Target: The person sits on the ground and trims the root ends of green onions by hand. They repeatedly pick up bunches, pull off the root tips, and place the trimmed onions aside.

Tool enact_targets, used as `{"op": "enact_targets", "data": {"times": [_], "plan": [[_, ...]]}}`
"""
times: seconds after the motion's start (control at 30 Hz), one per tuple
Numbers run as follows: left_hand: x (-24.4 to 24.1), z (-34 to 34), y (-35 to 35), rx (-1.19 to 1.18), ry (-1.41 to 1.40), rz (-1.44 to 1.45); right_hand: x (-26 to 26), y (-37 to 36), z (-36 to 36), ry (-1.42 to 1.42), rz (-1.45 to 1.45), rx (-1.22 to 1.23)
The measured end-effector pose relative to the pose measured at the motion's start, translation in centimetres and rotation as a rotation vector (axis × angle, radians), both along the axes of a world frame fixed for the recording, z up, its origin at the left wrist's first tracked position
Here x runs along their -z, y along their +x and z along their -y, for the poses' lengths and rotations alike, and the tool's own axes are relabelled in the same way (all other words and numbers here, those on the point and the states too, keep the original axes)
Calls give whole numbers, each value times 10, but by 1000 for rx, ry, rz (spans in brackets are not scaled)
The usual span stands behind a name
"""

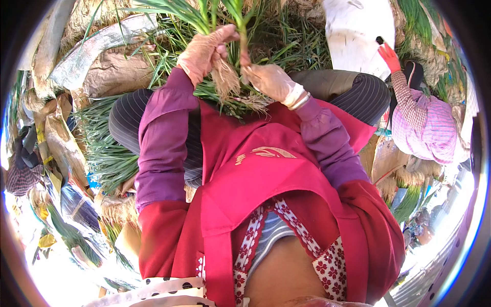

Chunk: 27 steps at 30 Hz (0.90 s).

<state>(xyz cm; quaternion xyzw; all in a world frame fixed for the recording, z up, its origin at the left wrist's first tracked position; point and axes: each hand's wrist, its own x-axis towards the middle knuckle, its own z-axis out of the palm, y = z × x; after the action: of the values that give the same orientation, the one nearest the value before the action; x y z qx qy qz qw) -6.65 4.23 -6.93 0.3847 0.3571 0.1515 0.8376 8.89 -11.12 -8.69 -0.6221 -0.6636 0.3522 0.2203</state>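
Note:
My left hand (203, 51), in a thin pale glove, grips a bunch of green leafy plants (193, 17), possibly garlic or onion shoots. Their fibrous roots (226, 78) hang below the fist. Beside it, my right hand (272, 80), gloved too, pinches the reddish lower end of a separate green stalk (243, 36). This stalk stands roughly upright, its leaves leaving the top of the view. Under both hands, loose leaves and pale root ends lie on the red apron (245, 153) across my crossed legs.
Cut greens (303, 46) spread in front of my legs. A heap of green leaves (111, 146) lies by my left knee. Brown paper (117, 73) and a white sheet (356, 34) lie ahead. At right sits a co-worker (422, 122) with a red-gloved hand (389, 57).

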Motion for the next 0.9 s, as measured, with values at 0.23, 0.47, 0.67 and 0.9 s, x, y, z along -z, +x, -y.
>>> {"op": "enact_targets", "data": {"times": [0.23,0.47,0.67,0.9], "plan": [[13,13,-1,-137,83,97,84,50,-10,-442,653,-121],[26,28,6,-70,101,-65,-2,8,-99,-104,-324,422],[7,29,5,-171,-33,186,21,8,-104,-124,-775,1008],[21,29,0,-188,27,54,0,51,-81,388,148,605]]}}
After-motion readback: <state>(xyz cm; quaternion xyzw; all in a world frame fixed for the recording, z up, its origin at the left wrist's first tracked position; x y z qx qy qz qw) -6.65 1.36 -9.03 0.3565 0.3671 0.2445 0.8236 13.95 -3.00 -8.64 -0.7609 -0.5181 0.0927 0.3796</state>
